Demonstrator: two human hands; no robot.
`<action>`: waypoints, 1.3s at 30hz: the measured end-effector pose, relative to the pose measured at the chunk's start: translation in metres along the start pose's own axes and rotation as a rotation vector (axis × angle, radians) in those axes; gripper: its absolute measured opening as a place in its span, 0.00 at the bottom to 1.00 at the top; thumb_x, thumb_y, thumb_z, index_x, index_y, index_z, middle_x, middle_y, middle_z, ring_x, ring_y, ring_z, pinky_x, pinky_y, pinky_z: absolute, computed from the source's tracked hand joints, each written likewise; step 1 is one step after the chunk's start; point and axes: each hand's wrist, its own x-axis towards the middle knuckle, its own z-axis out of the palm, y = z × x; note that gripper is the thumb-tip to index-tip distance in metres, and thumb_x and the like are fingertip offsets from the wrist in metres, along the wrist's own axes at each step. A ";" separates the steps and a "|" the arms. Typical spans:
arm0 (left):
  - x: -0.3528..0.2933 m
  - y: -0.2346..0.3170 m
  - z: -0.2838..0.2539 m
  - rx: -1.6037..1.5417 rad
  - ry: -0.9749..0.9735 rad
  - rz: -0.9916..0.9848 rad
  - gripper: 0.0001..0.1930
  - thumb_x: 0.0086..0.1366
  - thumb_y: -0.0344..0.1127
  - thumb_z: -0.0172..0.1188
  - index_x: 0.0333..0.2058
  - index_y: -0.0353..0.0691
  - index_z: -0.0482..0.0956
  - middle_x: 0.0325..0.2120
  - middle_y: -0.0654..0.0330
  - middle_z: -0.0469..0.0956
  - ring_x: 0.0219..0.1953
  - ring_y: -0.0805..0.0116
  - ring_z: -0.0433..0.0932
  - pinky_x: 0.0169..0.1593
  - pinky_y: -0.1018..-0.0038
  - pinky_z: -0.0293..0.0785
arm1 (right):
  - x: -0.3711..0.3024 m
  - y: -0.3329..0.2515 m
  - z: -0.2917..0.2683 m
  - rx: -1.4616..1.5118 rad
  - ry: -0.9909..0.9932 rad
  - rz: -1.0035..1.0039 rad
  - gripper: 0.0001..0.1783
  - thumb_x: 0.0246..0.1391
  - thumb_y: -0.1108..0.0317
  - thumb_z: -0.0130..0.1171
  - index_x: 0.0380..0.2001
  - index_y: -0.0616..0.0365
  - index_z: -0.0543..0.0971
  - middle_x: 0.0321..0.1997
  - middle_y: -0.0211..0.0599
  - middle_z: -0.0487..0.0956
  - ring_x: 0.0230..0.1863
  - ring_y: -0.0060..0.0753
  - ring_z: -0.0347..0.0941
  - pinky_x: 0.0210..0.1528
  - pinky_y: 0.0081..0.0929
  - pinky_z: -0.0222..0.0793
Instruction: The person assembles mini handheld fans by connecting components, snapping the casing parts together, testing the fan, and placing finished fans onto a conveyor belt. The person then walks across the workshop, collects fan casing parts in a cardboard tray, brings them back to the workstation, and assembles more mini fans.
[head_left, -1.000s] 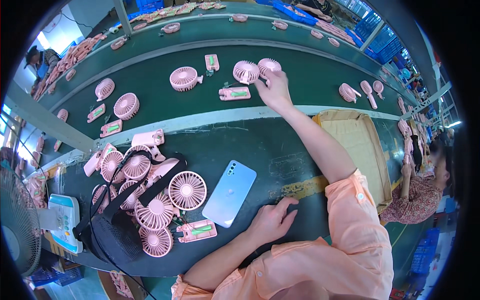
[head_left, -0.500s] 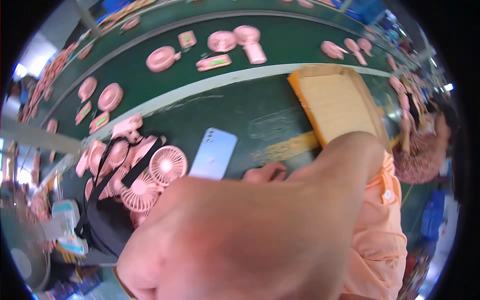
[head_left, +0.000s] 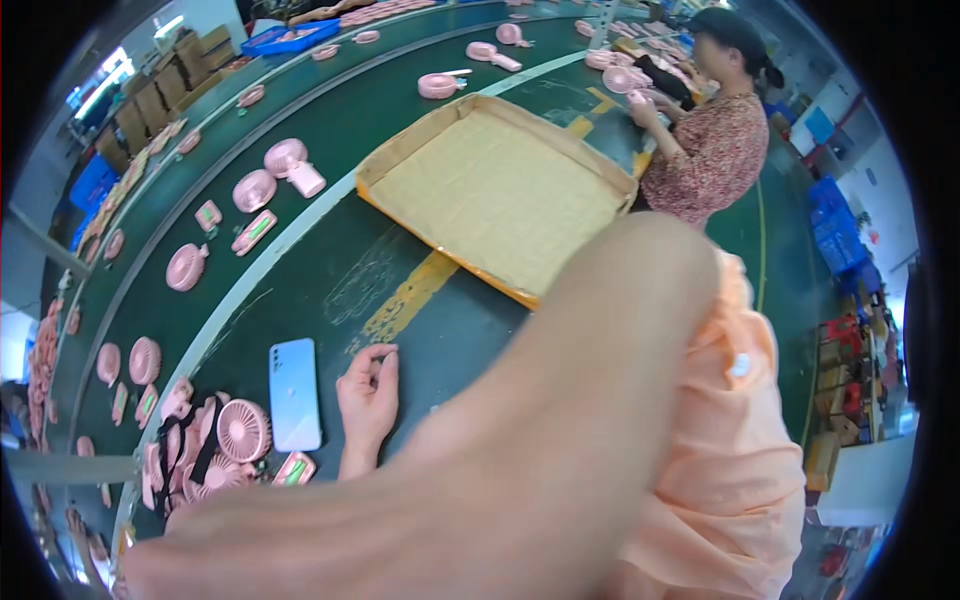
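Note:
My left hand rests on the green worktop with its fingers loosely curled in, and no object shows in them. Just left of it lies a light blue smartphone, back side up. My right arm is bent across the front of the view, and my right hand is large and blurred at the lower left, its fingers not discernible. Beyond that hand, pink handheld fans are heaped with black straps among them. A small pink part with a green label lies beside the phone.
A shallow cardboard tray with orange edges stands on the worktop ahead. Past a pale rail runs a green conveyor belt carrying pink fan bodies and parts. At the far right a person in a patterned top handles pink pieces.
The view has swung to the right, so the tray, phone and heap sit further left. The other person shows more fully. My right arm still crosses in front, its hand now further left.

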 end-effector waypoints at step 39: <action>-0.012 0.025 -0.020 -0.037 -0.026 -0.029 0.07 0.61 0.31 0.57 0.39 0.40 0.77 0.15 0.63 0.73 0.18 0.80 0.67 0.23 0.78 0.66 | -0.130 -0.093 -0.058 -0.477 -0.388 1.186 0.07 0.45 0.68 0.62 0.26 0.60 0.77 0.29 0.39 0.74 0.32 0.41 0.73 0.33 0.33 0.71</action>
